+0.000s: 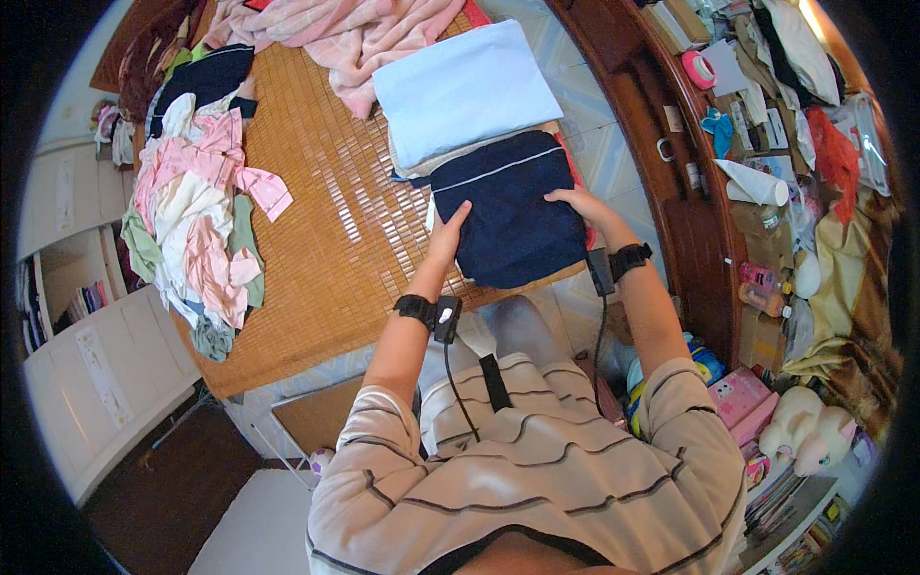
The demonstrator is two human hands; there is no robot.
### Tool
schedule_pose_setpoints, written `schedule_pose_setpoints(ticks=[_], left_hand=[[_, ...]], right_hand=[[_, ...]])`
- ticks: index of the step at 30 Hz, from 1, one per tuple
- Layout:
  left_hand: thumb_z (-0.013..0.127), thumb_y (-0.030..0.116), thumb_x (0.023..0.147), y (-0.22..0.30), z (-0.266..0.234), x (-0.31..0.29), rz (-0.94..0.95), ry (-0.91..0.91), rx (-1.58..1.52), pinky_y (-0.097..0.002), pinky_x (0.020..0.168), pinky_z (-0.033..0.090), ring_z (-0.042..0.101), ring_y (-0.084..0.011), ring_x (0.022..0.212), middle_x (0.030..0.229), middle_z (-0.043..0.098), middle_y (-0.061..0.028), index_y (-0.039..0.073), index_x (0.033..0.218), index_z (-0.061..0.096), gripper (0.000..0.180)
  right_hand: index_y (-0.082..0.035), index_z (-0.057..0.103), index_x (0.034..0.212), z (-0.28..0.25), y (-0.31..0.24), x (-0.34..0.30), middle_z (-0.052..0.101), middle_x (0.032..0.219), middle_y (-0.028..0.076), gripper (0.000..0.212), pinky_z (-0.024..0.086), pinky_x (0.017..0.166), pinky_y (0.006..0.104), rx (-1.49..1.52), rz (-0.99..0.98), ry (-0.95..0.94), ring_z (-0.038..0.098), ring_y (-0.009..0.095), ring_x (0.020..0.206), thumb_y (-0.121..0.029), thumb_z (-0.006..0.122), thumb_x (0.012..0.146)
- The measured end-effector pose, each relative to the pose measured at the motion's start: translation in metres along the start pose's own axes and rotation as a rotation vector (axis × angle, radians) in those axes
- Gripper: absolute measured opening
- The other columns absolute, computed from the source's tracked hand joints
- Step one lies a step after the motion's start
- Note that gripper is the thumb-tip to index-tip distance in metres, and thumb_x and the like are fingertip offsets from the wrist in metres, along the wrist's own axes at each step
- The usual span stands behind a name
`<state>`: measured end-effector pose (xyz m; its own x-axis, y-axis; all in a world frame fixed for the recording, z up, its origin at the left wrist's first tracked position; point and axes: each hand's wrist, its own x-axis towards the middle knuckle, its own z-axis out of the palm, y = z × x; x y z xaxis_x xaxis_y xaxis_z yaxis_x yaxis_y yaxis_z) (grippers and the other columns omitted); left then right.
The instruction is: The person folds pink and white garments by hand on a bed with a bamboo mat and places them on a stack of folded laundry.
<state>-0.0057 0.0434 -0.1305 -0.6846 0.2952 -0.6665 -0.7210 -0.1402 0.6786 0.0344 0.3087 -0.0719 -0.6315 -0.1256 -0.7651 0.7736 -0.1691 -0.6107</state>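
Observation:
A folded navy garment with a thin white stripe (517, 220) is between my two hands at the near right corner of the bed. My left hand (448, 233) grips its left edge, thumb on top and the other fingers mostly hidden. On the opposite side my right hand (586, 205) has hold of the right edge, its thumb lying on the cloth. Just beyond is a folded light blue cloth (465, 94), lying flat on other folded pieces. The navy garment overlaps the near side of this stack.
A brown tile-like mat (307, 278) covers the bed. Loose pink, white and green clothes (196, 192) lie heaped on its left, with dark clothing (203, 81) behind. A rumpled pink blanket (369, 43) is at the far end. Cluttered brown wooden furniture (698, 249) stands to the right.

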Motion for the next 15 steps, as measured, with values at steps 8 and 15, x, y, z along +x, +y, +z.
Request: schedule_pose_setpoints(ticks=[8, 15], left_hand=[[0.067, 0.021, 0.071, 0.025, 0.014, -0.037, 0.352, 0.116, 0.381, -0.0371, 0.093, 0.032, 0.040, -0.0260, 0.111, 0.120, 0.038, -0.0219, 0.003, 0.127, 0.025, 0.072], [0.058, 0.035, 0.061, 0.057, 0.043, -0.036, 0.993, -0.115, 1.623, -0.0490, 0.101, 0.013, 0.021, -0.0296, 0.126, 0.135, 0.026, -0.0128, 0.013, 0.128, 0.034, 0.075]], right_hand=[[-0.012, 0.038, 0.124, 0.046, -0.014, -0.030, 0.031, 0.128, 0.019, 0.065, 0.027, 0.097, 0.0421, -1.201, -0.885, 0.685, 0.032, 0.034, 0.117, -0.010, 0.059, 0.063], [-0.019, 0.031, 0.131, 0.062, 0.014, -0.008, 0.023, 0.136, 0.014, 0.077, 0.014, 0.101, 0.0492, -1.435, -0.873, 0.547, 0.019, 0.030, 0.126, -0.048, 0.059, 0.065]])
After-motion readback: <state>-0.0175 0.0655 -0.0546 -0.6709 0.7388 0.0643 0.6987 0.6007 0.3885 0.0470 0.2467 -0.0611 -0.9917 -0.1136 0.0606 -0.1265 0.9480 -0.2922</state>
